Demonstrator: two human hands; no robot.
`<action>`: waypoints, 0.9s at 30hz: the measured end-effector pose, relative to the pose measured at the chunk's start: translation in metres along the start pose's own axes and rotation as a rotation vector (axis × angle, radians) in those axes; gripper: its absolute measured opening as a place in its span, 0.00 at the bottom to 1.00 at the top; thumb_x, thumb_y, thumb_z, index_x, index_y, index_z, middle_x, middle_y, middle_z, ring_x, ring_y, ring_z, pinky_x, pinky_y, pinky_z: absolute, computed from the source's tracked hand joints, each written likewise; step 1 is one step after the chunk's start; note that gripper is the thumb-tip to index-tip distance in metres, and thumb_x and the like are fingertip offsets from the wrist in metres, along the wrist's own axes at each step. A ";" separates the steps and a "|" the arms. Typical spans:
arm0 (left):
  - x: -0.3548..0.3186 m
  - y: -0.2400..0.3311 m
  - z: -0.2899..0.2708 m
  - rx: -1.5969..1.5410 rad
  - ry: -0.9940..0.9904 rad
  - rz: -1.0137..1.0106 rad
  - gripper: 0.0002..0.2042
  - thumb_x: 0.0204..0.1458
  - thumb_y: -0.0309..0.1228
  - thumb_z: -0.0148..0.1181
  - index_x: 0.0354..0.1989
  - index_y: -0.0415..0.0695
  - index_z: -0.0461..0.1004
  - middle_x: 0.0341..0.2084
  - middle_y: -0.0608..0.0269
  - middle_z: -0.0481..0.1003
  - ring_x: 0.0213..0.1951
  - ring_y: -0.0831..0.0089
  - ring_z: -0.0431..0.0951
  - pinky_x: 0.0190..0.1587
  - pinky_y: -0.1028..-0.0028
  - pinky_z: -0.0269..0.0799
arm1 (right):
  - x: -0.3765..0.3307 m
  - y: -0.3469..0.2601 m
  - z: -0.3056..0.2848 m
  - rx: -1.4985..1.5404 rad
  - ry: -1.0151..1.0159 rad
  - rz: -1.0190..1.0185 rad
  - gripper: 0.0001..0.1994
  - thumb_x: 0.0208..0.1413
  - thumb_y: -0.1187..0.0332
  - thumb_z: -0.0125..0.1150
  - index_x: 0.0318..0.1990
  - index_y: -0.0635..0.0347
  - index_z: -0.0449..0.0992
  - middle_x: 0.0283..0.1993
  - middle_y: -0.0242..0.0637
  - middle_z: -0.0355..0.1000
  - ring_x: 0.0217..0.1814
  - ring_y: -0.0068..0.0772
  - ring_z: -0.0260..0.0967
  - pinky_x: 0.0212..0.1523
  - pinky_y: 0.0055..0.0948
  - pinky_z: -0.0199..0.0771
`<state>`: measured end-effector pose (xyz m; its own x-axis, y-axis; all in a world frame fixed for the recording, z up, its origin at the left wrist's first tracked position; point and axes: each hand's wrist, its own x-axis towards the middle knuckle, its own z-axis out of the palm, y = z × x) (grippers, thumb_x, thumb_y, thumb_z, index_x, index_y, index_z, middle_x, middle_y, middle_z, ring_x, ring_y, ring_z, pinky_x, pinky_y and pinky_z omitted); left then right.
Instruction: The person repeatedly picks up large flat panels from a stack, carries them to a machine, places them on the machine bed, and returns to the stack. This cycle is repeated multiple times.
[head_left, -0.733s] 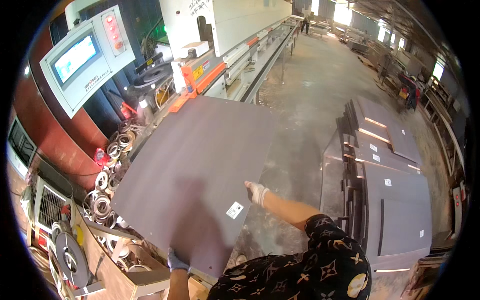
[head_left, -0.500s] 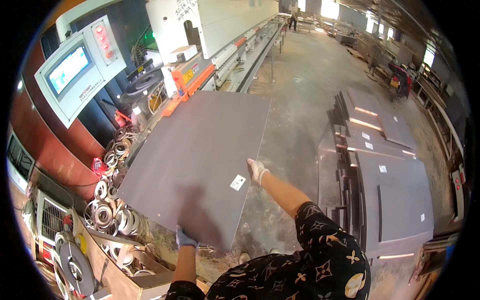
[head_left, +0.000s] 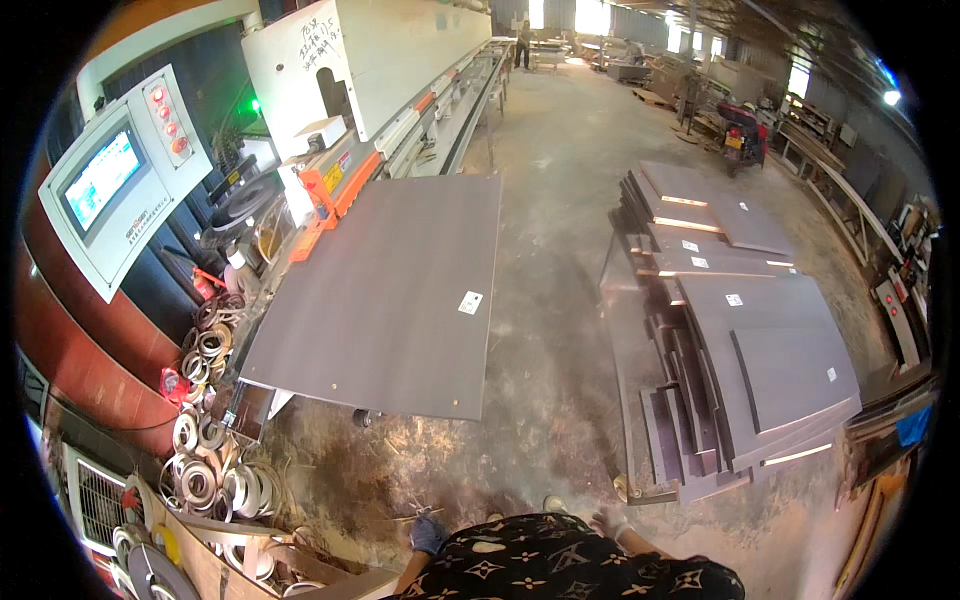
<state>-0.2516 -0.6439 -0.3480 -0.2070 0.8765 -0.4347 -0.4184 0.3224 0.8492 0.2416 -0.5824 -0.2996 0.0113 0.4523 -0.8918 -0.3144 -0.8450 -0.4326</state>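
A large dark grey-brown panel (head_left: 385, 300) lies on the near end of a long machine (head_left: 420, 65), its far left edge by an orange guide (head_left: 325, 225). On the panel is a white label (head_left: 470, 302). Both of my hands are apart from it, low beside my body. My left hand (head_left: 428, 535), in a grey-blue glove, hangs open and holds nothing that I can see. My right hand (head_left: 612, 526) is blurred and partly hidden by my patterned shirt, so its fingers cannot be made out.
On the right stands a stack of dark panels (head_left: 770, 300). A control screen (head_left: 103, 178) is at the left, above coils of edging strip (head_left: 205, 470). A wooden box (head_left: 220, 545) sits at lower left. Far back, a person (head_left: 522, 45) stands near the machine.
Both hands have let go of the panel and come back to my body. The panel now lies further forward along the machine, and its label has turned.
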 end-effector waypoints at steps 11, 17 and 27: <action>0.034 0.066 0.090 -0.199 0.032 -0.537 0.15 0.52 0.32 0.56 0.48 0.47 0.65 0.38 0.59 0.70 0.39 0.58 0.74 0.38 0.57 0.76 | -0.042 0.031 -0.056 0.460 0.232 -0.082 0.20 0.58 0.53 0.40 0.55 0.47 0.62 0.52 0.32 0.66 0.50 0.41 0.64 0.50 0.50 0.60; 0.025 0.079 0.141 -0.135 -0.015 -0.501 0.14 0.50 0.31 0.58 0.45 0.47 0.65 0.35 0.60 0.71 0.35 0.59 0.74 0.33 0.55 0.75 | -0.072 -0.007 -0.104 0.584 0.291 -0.386 0.24 0.51 0.47 0.48 0.51 0.50 0.65 0.51 0.30 0.64 0.52 0.41 0.60 0.51 0.45 0.58; 0.072 0.017 0.126 -0.207 -0.980 -0.253 0.14 0.56 0.43 0.39 0.45 0.53 0.66 0.46 0.60 0.70 0.48 0.58 0.68 0.49 0.55 0.64 | -0.169 -0.180 -0.147 0.828 0.631 -0.830 0.13 0.53 0.58 0.55 0.45 0.49 0.70 0.36 0.30 0.70 0.33 0.25 0.67 0.29 0.25 0.65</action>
<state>-0.1625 -0.5302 -0.3276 0.6807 0.7282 -0.0799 -0.5124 0.5512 0.6584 0.4354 -0.5490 -0.0905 0.8437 0.3465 -0.4100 -0.4784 0.1391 -0.8670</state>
